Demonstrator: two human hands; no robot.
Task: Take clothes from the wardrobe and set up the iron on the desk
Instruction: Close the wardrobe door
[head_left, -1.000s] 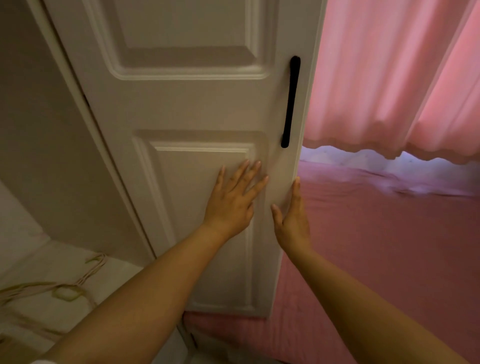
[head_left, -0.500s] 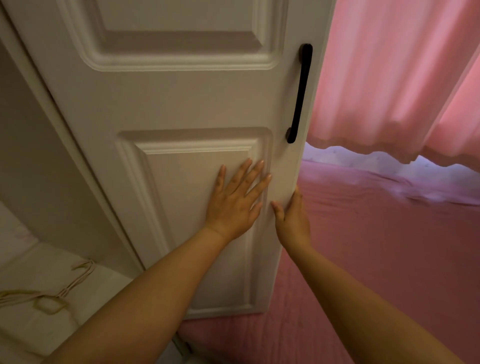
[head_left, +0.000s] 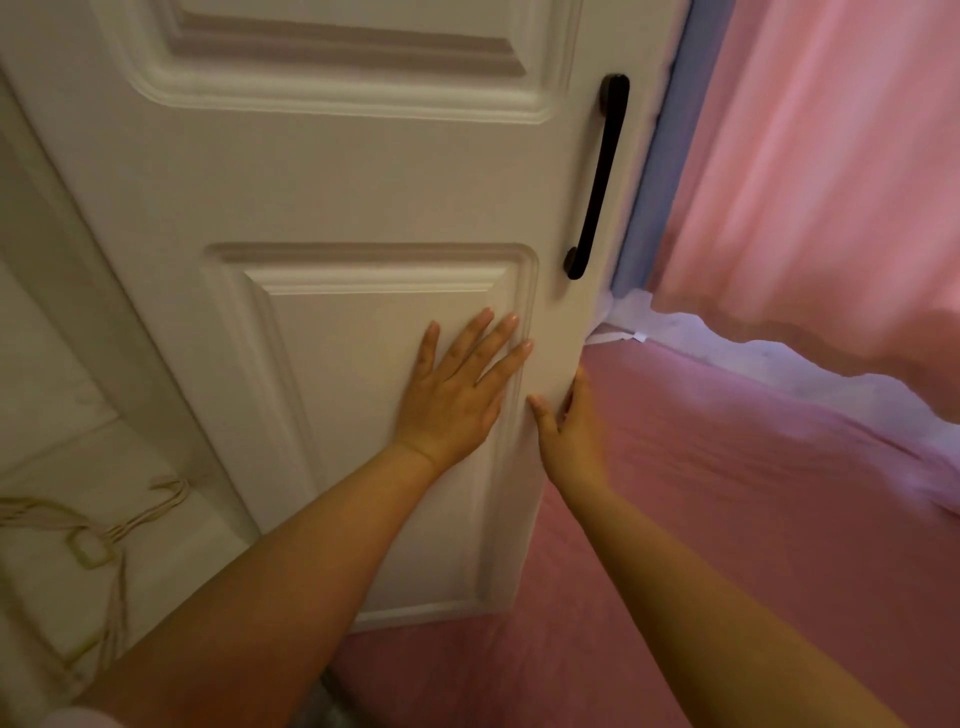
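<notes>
Two hands work the white panelled wardrobe door (head_left: 332, 218): the left hand (head_left: 457, 395) lies flat, fingers spread, on its lower panel, while the right hand (head_left: 574, 431) hooks narrow fingers round its free edge below the black bar handle (head_left: 597, 176), likely steadying its swing. No clothes show.

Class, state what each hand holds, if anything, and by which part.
Right hand grips the wardrobe door by its free edge; left hand holds nothing.

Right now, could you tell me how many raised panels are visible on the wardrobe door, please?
2: the upper panel, cut off by the frame's top edge, and the lower panel under the left hand. More may lie out of view.
</notes>
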